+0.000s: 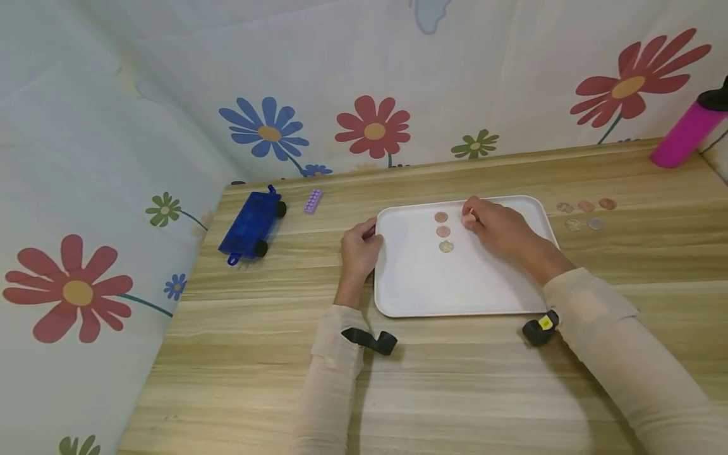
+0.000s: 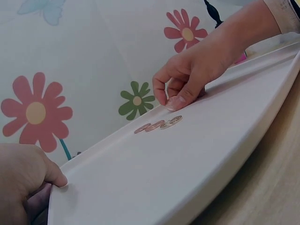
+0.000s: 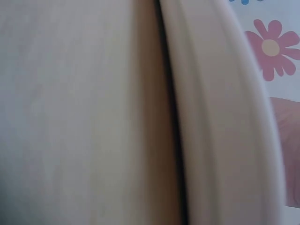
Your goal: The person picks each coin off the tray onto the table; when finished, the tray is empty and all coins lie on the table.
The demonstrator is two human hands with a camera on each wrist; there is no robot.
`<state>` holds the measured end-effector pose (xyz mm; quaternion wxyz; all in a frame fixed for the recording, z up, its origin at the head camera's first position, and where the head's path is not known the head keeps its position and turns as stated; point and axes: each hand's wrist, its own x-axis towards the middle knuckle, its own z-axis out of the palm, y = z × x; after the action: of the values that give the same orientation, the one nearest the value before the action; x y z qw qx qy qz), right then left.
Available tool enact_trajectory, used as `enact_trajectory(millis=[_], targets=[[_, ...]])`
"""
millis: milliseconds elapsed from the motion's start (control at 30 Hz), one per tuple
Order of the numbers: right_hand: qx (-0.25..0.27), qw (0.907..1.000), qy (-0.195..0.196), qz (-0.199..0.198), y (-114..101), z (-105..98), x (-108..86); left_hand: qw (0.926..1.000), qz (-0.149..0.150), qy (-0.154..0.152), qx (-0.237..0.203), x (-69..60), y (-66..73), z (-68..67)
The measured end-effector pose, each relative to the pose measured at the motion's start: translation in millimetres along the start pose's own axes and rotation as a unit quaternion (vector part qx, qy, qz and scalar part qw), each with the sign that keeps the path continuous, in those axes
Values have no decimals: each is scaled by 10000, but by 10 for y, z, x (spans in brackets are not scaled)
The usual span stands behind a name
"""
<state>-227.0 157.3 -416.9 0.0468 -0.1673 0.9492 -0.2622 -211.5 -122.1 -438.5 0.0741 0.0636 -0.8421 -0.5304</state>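
Note:
A white tray (image 1: pixel 421 284) lies on the wooden table. My left hand (image 1: pixel 360 253) grips its left rim, with the thumb (image 2: pixel 57 177) on top; the other fingers are partly hidden. Over the tray's upper middle, my right hand (image 1: pixel 500 229) pinches a copper-coloured coin (image 2: pixel 174 103) between thumb and fingertips. Just left of it, a column of coins lies flat on the tray: a copper coin (image 1: pixel 441 217), another copper coin (image 1: pixel 443 231) and a pale yellowish coin (image 1: pixel 446 246). The right wrist view shows mostly the tray's side (image 3: pixel 225 117) and little of the hand (image 3: pixel 289 150).
Right of the tray, several coins lie in two rows on the table, among them a copper coin (image 1: pixel 586 206) and a silvery coin (image 1: pixel 595 224). A blue toy wagon (image 1: pixel 251 222) and a purple toy brick (image 1: pixel 313 201) are at left. A pink bottle (image 1: pixel 685 134) stands back right.

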Motion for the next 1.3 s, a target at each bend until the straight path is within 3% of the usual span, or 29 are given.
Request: enact_trajectory(millis=[200, 400, 733, 1033, 1300], targets=[[-136, 9993, -30, -337, 58, -5, -37, 10000, -6, 16, 34, -6, -4, -16], [290, 9992, 44, -271, 125, -16, -109, 10000, -78, -12, -3, -4, -9, -2], [780, 9946, 543, -426, 225, -109, -280, 10000, -31, 33, -17, -10, -4, 3], [959, 9909, 894, 300, 470, -255, -431, 9999, -104, -61, -44, 13, -9, 2], [1216, 9775, 1635, 537, 712, -384, -596, 9999, -104, -39, -50, 7, 6, -5]])
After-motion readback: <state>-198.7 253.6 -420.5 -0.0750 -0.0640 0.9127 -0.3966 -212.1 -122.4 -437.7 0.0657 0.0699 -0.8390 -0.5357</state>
